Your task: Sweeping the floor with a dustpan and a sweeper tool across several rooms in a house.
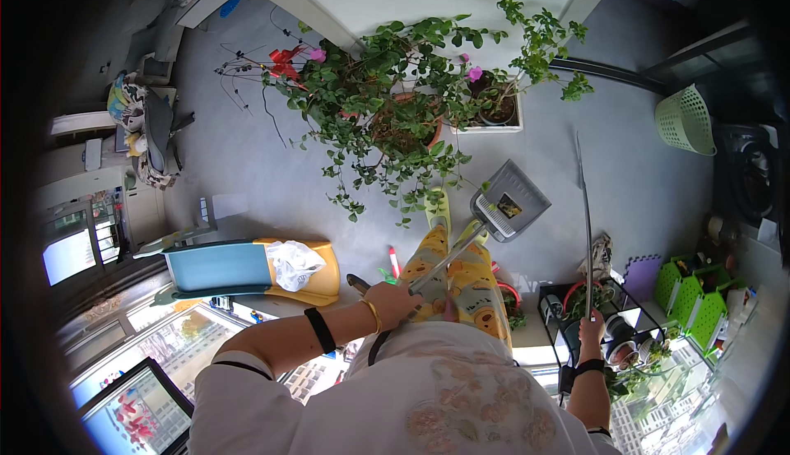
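Note:
My left hand [390, 302] is wrapped around the handle of a long-handled grey dustpan [521, 205], in front of my legs. The pan is tilted by my feet and has a toothed comb strip and a label inside. Out to the right, my right hand [591, 330] grips the grey pole of what looks like a broom [587, 233]. Its thin far end points away from me over the floor, seen edge-on. Just beyond my feet, trailing stems hang from a leafy plant in a terracotta pot [437, 131].
A white planter box [518, 123] stands against the wall. At left is a child's slide [216, 270] with a white plastic bag [295, 264] on it. On the right are a black plant stand [549, 288], green crates [691, 301] and a light green basket [685, 122].

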The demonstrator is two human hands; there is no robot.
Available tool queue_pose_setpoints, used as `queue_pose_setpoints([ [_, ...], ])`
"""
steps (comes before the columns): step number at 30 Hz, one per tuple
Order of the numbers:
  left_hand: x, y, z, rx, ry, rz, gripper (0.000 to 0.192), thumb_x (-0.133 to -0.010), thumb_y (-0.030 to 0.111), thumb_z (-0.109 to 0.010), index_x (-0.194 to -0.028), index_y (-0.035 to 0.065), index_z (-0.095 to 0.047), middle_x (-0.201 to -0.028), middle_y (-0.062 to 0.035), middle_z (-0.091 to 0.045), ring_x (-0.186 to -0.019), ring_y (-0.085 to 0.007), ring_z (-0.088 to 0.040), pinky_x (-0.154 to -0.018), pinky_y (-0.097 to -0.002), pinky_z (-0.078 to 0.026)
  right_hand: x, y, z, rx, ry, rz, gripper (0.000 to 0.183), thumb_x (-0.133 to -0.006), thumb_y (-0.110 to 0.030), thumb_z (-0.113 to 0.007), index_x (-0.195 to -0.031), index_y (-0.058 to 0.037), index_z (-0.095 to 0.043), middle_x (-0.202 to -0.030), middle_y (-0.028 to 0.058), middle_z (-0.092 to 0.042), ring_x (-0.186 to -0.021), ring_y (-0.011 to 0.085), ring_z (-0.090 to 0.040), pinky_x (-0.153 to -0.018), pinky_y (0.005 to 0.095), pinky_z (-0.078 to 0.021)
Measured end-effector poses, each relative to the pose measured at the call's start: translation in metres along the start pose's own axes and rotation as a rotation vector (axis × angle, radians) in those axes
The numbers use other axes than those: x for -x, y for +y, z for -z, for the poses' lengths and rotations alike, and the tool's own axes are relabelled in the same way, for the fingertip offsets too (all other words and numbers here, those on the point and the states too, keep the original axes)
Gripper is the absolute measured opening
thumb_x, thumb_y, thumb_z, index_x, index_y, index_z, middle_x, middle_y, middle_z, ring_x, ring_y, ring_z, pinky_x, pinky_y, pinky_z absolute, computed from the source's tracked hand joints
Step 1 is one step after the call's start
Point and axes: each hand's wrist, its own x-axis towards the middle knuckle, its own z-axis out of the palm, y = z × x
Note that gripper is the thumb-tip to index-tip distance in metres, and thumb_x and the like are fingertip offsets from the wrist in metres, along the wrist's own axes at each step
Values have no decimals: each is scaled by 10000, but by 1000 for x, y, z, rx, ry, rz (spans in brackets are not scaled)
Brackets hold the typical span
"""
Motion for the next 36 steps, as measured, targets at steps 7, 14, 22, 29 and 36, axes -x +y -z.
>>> queue_pose_setpoints([
  [7,15,-14,4,-92,-16,51,433,-711,177,-640,-1120,207,-500,-939,-137,-502,-706,-281,-611,-605,-390,-499,-8,9,-8,114,-57,-54,380,-708,-76,-542,-1086,-98,-545,-752,128,-598,-562,250,-581,-501,374,-459],
  [14,41,-66,7,-188,-18,-21,389,-722,177,-628,-1091,174,-505,-913,-140,-500,-675,-273,-609,-562,-393,-491,31,-38,-34,-170,-225,-256,418,-786,-72,-494,-1169,-144,-344,-519,74,-462,-341,170,-427,-309,300,-341],
  [22,95,-146,-4,-225,-23,-74,295,-755,169,-579,-1045,138,-537,-871,-149,-504,-652,-279,-609,-526,-396,-492,80,-78,-105,-267,-186,-206,409,-830,-108,-436,-1232,-162,-388,-529,78,-497,-334,150,-417,-301,291,-334],
  [29,160,-283,-34,-241,-35,-171,205,-755,169,-579,-944,99,-539,-839,-151,-498,-655,-270,-606,-535,-383,-494,141,-135,-218,-303,-70,-177,418,-824,-72,-429,-1233,-145,-388,-497,81,-474,-319,166,-418,-282,291,-310],
  [36,216,-388,-45,-308,-58,-193,209,-728,160,-607,-920,93,-564,-847,-143,-519,-673,-273,-611,-542,-387,-497,248,-157,-336,-401,-5,-294,410,-851,-82,-438,-1250,-171,-410,-536,51,-482,-381,134,-457,-320,276,-355],
])
